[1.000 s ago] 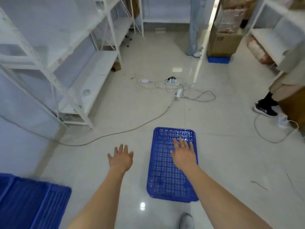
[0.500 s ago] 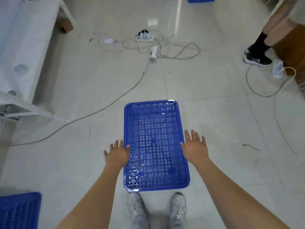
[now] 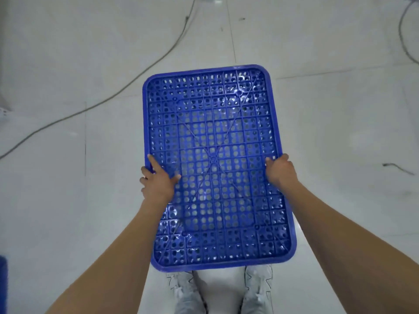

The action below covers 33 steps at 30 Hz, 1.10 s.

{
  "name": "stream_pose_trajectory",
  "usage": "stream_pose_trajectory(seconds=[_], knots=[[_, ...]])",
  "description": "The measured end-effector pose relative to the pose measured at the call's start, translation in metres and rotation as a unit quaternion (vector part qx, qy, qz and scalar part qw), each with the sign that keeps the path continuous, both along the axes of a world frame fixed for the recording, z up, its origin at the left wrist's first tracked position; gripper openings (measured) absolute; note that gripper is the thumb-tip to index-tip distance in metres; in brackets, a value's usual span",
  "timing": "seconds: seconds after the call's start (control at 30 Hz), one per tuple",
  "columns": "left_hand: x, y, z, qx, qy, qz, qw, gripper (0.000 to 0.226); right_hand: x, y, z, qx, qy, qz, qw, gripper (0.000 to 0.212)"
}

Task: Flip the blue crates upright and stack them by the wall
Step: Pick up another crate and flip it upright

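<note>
A blue perforated crate [image 3: 213, 132] lies upside down on the tiled floor right in front of my feet, its gridded bottom facing up. My left hand [image 3: 157, 181] grips its left long edge, thumb on the bottom, fingers curled over the side. My right hand [image 3: 280, 171] grips the right long edge the same way. A sliver of another blue crate [image 3: 2, 284] shows at the left edge of the view.
A grey cable [image 3: 118, 91] runs diagonally across the floor to the upper left of the crate. More cable [image 3: 402, 35] loops at the top right. A small dark scrap [image 3: 396, 167] lies on the floor to the right. My pale shoes [image 3: 258, 284] stand just behind the crate.
Both hands have closed onto the crate's long edges; half a second ago they hovered open beside it. The view has tilted further down and closer to the crate.
</note>
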State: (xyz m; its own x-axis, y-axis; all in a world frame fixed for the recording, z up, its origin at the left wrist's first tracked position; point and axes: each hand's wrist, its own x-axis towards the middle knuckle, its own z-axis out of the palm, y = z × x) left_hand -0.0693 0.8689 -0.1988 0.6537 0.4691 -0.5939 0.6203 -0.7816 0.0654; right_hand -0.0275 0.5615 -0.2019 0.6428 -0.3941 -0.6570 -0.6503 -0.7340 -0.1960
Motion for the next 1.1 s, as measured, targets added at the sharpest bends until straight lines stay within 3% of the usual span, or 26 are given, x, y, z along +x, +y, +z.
stream_pose_trajectory(seconds=[0.1,0.2,0.4,0.47,0.57,0.67,0.8,0.93,0.97,1.03,1.1], knots=[[-0.01,0.003,-0.009,-0.006,-0.04,0.0,0.999,0.107,-0.004,-0.006,-0.005,0.009,-0.029,-0.067,0.997,0.064],[-0.008,0.007,-0.005,-0.039,-0.054,0.009,0.998,0.109,-0.001,-0.014,0.006,0.0,-0.033,-0.051,0.998,0.053],[0.011,0.0,0.023,-0.158,-0.014,0.03,0.987,0.107,-0.006,-0.024,0.076,-0.067,-0.124,-0.06,0.988,0.057],[0.019,-0.014,0.037,-0.184,-0.015,0.033,0.982,0.099,-0.01,-0.019,0.104,-0.093,-0.181,-0.058,0.977,0.055],[0.029,-0.054,0.075,-0.248,-0.094,0.02,0.964,0.074,-0.019,0.006,0.14,-0.1,-0.262,-0.046,0.959,0.05],[0.034,-0.093,0.119,-0.366,-0.127,-0.005,0.922,0.057,-0.025,0.052,0.158,-0.079,-0.278,-0.028,0.957,0.042],[0.026,-0.098,0.137,-0.478,-0.118,0.08,0.867,0.046,-0.03,0.112,0.148,-0.006,-0.251,0.021,0.968,0.034],[0.02,-0.064,0.117,-0.462,-0.059,0.155,0.871,0.052,-0.031,0.128,0.127,0.152,-0.21,0.113,0.959,0.011],[0.018,-0.056,0.11,-0.449,-0.059,0.166,0.876,0.051,-0.03,0.122,0.126,0.151,-0.195,0.119,0.962,0.017],[0.016,-0.046,0.1,-0.428,-0.062,0.17,0.885,0.045,-0.027,0.097,0.124,0.077,-0.211,0.093,0.97,0.027],[0.015,-0.044,0.094,-0.401,-0.078,0.124,0.904,0.043,-0.028,0.059,0.118,-0.086,-0.264,0.069,0.958,0.043]])
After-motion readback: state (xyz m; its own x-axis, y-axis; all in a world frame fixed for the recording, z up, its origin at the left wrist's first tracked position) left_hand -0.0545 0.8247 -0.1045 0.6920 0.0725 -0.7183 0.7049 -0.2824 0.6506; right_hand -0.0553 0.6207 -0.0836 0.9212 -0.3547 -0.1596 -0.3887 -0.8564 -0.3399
